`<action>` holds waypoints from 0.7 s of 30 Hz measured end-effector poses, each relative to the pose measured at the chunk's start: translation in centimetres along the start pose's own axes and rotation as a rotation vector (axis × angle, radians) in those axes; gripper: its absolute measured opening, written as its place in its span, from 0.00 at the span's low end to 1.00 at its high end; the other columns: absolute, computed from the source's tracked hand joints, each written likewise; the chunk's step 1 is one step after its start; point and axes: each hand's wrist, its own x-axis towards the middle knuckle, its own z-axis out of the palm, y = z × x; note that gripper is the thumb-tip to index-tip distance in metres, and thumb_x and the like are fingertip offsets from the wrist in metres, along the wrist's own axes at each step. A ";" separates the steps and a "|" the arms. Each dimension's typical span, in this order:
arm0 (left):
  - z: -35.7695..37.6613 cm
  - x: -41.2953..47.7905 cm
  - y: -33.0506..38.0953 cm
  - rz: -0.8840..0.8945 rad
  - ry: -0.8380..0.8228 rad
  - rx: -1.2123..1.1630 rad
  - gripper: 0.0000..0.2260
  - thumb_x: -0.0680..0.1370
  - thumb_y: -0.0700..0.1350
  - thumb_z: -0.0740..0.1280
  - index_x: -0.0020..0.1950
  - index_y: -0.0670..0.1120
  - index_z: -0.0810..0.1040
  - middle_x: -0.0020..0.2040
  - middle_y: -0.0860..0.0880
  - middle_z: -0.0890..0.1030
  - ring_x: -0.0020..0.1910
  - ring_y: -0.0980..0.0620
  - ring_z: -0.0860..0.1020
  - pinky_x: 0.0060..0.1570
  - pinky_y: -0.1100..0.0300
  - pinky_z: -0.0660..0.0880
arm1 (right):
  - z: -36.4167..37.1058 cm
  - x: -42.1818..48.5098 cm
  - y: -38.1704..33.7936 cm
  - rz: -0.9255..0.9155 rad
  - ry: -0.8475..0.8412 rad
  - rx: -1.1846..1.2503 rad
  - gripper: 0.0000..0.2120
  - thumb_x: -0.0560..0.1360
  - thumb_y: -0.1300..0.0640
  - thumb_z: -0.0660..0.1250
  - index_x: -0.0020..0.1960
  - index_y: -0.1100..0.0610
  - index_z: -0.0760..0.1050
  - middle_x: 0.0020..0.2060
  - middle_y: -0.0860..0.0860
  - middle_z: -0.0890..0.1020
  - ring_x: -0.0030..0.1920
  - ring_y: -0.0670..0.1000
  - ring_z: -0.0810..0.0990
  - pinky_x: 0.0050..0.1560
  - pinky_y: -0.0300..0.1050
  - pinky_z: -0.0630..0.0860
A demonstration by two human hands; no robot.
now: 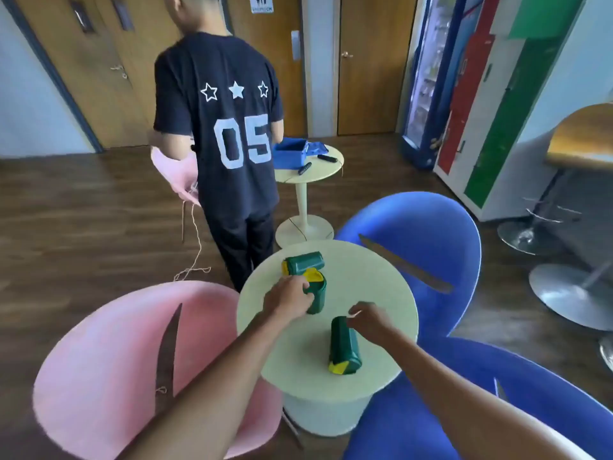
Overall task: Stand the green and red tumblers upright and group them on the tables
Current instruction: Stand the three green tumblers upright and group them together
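My left hand [288,298] grasps the upright green tumbler [316,293] at the table's [381,293] centre; my right hand [368,318] touches, fingers loose, one lying toward five o'clock [343,346]. A third [303,263] lies at eleven. Likely light, rigid, smooth: grip mid-body.

Near round pale-yellow table [374,287]: three green tumblers on top. Far tumbler [303,262] lying on side near far-left edge. Middle tumbler [317,293] upright, yellow lid up, just beside far one. Near tumbler [343,346] lying on side, yellow lid toward near edge, apart from other two.

Far round table [326,174], same colour, pedestal foot: open blue box [290,156] and two small dark objects [305,168] on top.
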 end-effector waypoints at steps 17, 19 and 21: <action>8.1 17.7 -6.9 0.040 -0.189 -0.290 0.26 0.76 0.41 0.69 0.74 0.42 0.68 0.69 0.40 0.71 0.70 0.42 0.69 0.70 0.54 0.64 | 14.5 4.9 6.2 0.640 0.095 0.445 0.43 0.65 0.46 0.78 0.71 0.59 0.62 0.56 0.57 0.78 0.55 0.57 0.78 0.53 0.46 0.73; 8.7 18.6 -7.1 0.058 -0.254 -0.308 0.27 0.76 0.41 0.69 0.75 0.42 0.67 0.72 0.41 0.70 0.72 0.44 0.68 0.71 0.56 0.63 | 15.2 5.0 6.2 0.649 0.132 0.527 0.41 0.63 0.49 0.80 0.68 0.59 0.64 0.53 0.54 0.78 0.52 0.55 0.79 0.52 0.47 0.76; 9.3 19.0 -7.5 0.079 -0.293 -0.313 0.26 0.77 0.41 0.69 0.74 0.44 0.69 0.72 0.42 0.72 0.71 0.45 0.70 0.69 0.57 0.64 | 15.6 4.9 5.9 0.648 0.177 0.597 0.40 0.62 0.52 0.80 0.67 0.59 0.64 0.53 0.54 0.79 0.50 0.53 0.79 0.46 0.44 0.75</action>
